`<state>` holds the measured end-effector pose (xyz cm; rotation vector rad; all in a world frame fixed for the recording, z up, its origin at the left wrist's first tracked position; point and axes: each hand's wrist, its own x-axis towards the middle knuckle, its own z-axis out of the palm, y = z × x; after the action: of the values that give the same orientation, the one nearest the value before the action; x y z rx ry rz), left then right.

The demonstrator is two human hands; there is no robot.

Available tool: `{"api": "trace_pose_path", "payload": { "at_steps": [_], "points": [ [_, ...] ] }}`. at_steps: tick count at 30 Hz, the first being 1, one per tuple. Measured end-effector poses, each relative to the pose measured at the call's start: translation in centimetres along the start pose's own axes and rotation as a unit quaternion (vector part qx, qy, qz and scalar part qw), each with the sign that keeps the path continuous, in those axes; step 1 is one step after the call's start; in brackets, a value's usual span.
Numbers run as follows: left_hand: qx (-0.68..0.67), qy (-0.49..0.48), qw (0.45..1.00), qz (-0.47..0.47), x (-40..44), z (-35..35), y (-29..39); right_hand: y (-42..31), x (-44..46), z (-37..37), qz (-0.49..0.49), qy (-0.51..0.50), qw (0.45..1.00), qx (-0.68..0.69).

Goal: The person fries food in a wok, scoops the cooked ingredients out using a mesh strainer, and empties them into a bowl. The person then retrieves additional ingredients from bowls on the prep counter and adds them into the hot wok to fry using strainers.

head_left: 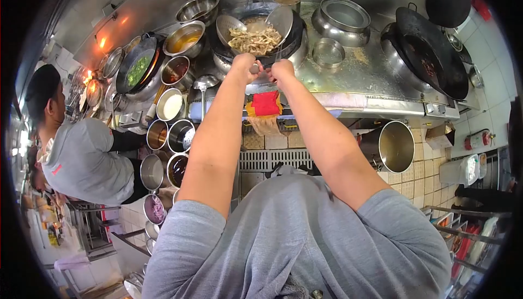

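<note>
Grey shirt [305, 233] nearest, brown strips [254, 41] at the wok [298, 31]

The fingers of the left hand [247, 68] and right hand [281, 72] are clamped on the handles of the left skimmer [226, 29] and right skimmer [281, 20] — both handles largely hidden by the hands. Just beyond the fingers, the strips lie heaped between the two bowls, over the one wok, whose inside is partly covered; they overlap too much to count. One red cloth [266, 104] lies below the hands — and one ladle [205, 83] stands left of them.
</note>
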<state>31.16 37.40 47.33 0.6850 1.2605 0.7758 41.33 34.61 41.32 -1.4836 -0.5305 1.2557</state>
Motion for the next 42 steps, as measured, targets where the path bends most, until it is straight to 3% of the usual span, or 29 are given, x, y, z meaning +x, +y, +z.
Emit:
{"api": "trace_pose_path", "payload": {
  "at_steps": [2,4,6,8,10,16,21,24,26,27,29,32,36,38,39,41,42],
  "points": [
    [-0.067,-0.030,0.997,-0.027,-0.2,0.3,0.2,0.5,-0.6,0.9,-0.086,0.041,0.991,-0.094],
    [-0.082,-0.033,0.996,-0.023,-0.3,0.0,0.8,0.5,-1.4,1.2,-0.083,0.039,0.981,-0.171],
    [-0.112,-0.037,0.993,-0.020,0.0,-0.6,1.2,0.7,-2.7,1.9,-0.258,0.102,0.911,-0.305],
    [-0.183,-0.039,0.982,-0.040,1.8,-1.0,1.2,0.6,-4.7,2.2,-0.243,0.086,0.908,-0.330],
    [-0.258,-0.116,0.954,-0.099,3.3,-1.4,1.6,1.0,-5.4,2.8,-0.256,0.078,0.872,-0.410],
    [-0.382,-0.198,0.895,-0.121,4.7,-2.6,1.9,0.9,-7.3,1.5,-0.309,0.023,0.802,-0.510],
    [-0.480,-0.227,0.825,-0.192,4.1,-3.6,1.3,-1.6,-9.0,-2.3,-0.299,0.009,0.790,-0.535],
    [-0.482,-0.262,0.817,-0.178,3.7,-4.6,0.3,-3.5,-7.8,-4.9,-0.293,0.015,0.795,-0.531],
    [-0.491,-0.271,0.805,-0.192,4.1,-5.1,-0.2,-3.8,-5.8,-6.6,-0.329,0.062,0.847,-0.413],
    [-0.496,-0.276,0.800,-0.194,4.1,-5.1,-0.2,-3.9,-5.1,-7.2,-0.331,0.060,0.846,-0.413],
    [-0.507,-0.276,0.791,-0.201,3.6,-4.9,0.0,-4.1,-4.3,-8.1,-0.328,0.105,0.868,-0.357],
    [-0.505,-0.280,0.793,-0.191,2.4,-4.3,1.1,-4.9,-3.0,-8.3,-0.284,0.122,0.871,-0.381],
    [-0.463,-0.282,0.825,-0.158,1.8,-3.5,3.4,-5.9,-0.5,-7.3,-0.275,0.136,0.868,-0.390],
    [-0.470,-0.281,0.816,-0.187,2.3,-3.6,5.1,-7.6,-1.7,-6.6,-0.167,0.032,0.902,-0.396],
    [-0.464,-0.279,0.824,-0.165,1.8,-3.2,5.8,-6.8,0.0,-6.1,-0.167,0.028,0.902,-0.396],
    [-0.458,-0.290,0.827,-0.149,1.1,-2.8,7.5,-5.7,2.6,-4.8,-0.031,-0.090,0.935,-0.342],
    [-0.449,-0.300,0.830,-0.141,1.0,-2.7,8.2,-5.2,2.8,-4.3,-0.032,-0.093,0.934,-0.343]
  ]
}}
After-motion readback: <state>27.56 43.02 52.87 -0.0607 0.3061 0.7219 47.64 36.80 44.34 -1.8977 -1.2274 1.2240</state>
